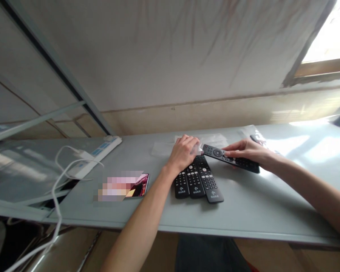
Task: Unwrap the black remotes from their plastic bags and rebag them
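Observation:
My right hand (245,150) holds a black remote control (223,155) tilted above the grey table, its button side up. At the far end of that remote, my left hand (185,149) is closed on a crumpled clear plastic bag (197,148). Below my left hand, three black remotes lie side by side: a left one (181,186), a middle one (195,183) and a right one (209,181) set at an angle. My left hand hides their upper ends. More clear plastic bags (215,139) lie flat behind my hands.
Another remote (256,139) lies by clear plastic behind my right hand. A phone (138,186) with a lit screen, partly blurred out, is to the left. Farther left are a white power strip (98,156) and white cables (54,196). The table's front edge (232,235) runs below.

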Tool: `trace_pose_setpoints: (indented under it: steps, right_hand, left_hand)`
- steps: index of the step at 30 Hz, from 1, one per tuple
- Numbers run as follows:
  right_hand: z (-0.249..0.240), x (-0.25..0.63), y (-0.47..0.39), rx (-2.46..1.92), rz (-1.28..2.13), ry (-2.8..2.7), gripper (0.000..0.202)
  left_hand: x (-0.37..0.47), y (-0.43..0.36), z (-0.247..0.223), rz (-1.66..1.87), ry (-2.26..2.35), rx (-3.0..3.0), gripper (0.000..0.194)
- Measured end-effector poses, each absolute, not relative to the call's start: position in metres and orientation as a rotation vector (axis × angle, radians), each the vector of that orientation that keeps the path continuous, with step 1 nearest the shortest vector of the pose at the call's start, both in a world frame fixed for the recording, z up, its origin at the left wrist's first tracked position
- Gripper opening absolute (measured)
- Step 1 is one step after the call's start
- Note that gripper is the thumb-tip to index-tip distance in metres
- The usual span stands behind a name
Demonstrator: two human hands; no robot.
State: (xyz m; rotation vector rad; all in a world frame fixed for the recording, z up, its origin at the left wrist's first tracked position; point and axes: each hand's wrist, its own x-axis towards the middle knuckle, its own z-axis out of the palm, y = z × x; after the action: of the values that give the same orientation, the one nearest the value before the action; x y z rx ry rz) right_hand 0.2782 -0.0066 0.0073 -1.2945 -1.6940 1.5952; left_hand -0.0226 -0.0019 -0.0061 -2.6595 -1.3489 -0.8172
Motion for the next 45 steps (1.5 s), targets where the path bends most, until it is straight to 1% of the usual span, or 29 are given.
trace_pose_setpoints:
  steps: [6,10,16,18,22,26,28,30,34,36,39,43,45]
  right_hand:
    - [0.010,0.276,-0.011,-1.315,1.606,-1.709,0.057]
    - [0.010,0.270,-0.015,-1.315,1.612,-1.722,0.058]
    - [0.006,0.266,-0.016,-1.226,1.607,-1.822,0.054]
    - [0.006,0.265,-0.017,-1.192,1.610,-1.816,0.059]
    - [0.009,0.264,-0.019,-1.146,1.598,-1.752,0.080]
    - [0.008,0.262,-0.020,-1.106,1.553,-1.663,0.087]
    - [0.007,0.259,-0.021,-1.094,1.488,-1.594,0.083]
    - [0.007,0.255,-0.023,-1.065,1.413,-1.516,0.075]
    - [0.006,0.242,-0.032,-0.932,1.363,-1.418,0.051]
    - [0.005,0.236,-0.037,-0.870,1.407,-1.438,0.044]
    - [0.001,0.233,-0.042,-0.849,1.468,-1.542,0.044]
    - [-0.005,0.241,-0.043,-1.019,1.446,-1.756,0.044]
    - [-0.007,0.244,-0.044,-1.038,1.449,-1.801,0.042]
  left_hand:
    - [-0.020,-0.004,-0.007,-0.661,-1.289,-2.707,0.019]
    - [-0.019,-0.006,-0.006,-0.634,-1.234,-2.749,0.016]
    - [-0.017,-0.010,0.000,-0.648,-1.202,-2.767,0.013]
    - [-0.016,-0.011,0.002,-0.632,-1.190,-2.783,0.011]
    - [-0.013,-0.012,0.001,-0.619,-1.187,-2.808,0.014]
    - [-0.012,-0.012,-0.001,-0.624,-1.200,-2.789,0.012]
    - [-0.012,-0.011,-0.001,-0.624,-1.214,-2.769,0.009]
    - [-0.013,-0.011,0.000,-0.640,-1.249,-2.732,0.008]
    - [-0.013,-0.012,0.002,-0.689,-1.357,-2.632,0.015]
    - [-0.012,-0.013,0.003,-0.696,-1.375,-2.603,0.020]
    - [-0.009,-0.015,0.003,-0.680,-1.346,-2.605,0.022]
    - [-0.007,-0.018,0.003,-0.632,-1.314,-2.624,0.023]
    - [-0.007,-0.019,0.004,-0.623,-1.293,-2.641,0.023]
